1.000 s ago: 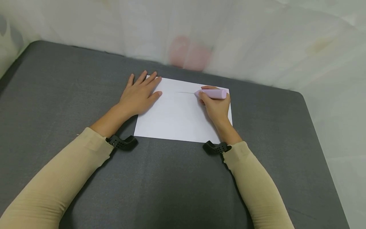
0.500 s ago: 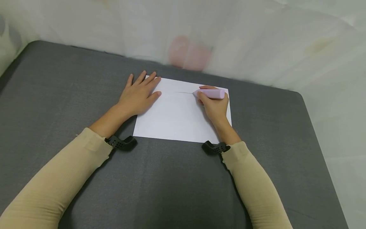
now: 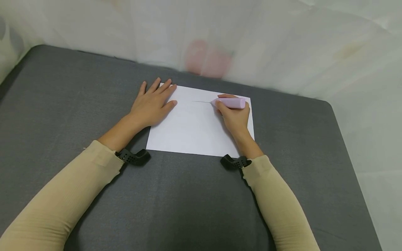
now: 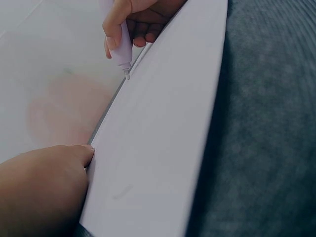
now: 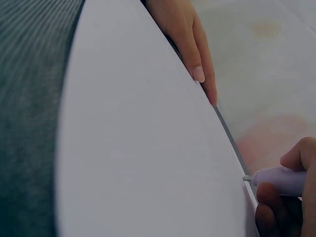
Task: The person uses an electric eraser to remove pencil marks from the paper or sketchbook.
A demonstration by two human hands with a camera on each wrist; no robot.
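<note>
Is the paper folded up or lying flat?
Lying flat. The white paper is spread on the grey surface, the left hand pressing it, the right hand holding a pink pen.

Right hand (image 3: 235, 116): shifted slightly leftward along the far edge of the white sheet of paper (image 3: 194, 129) compared with one second ago; wrist and sleeve follow by the same small amount.

Lilac pen (image 3: 228, 103): carried left with the hand; its tip now sits a little nearer the left hand, and its blunt rear end has drawn in from the sheet's right edge.

Thin grey line (image 3: 201, 101): visible stretch between its left end and the pen tip is shorter than before, as the tip moves back over it.
</note>
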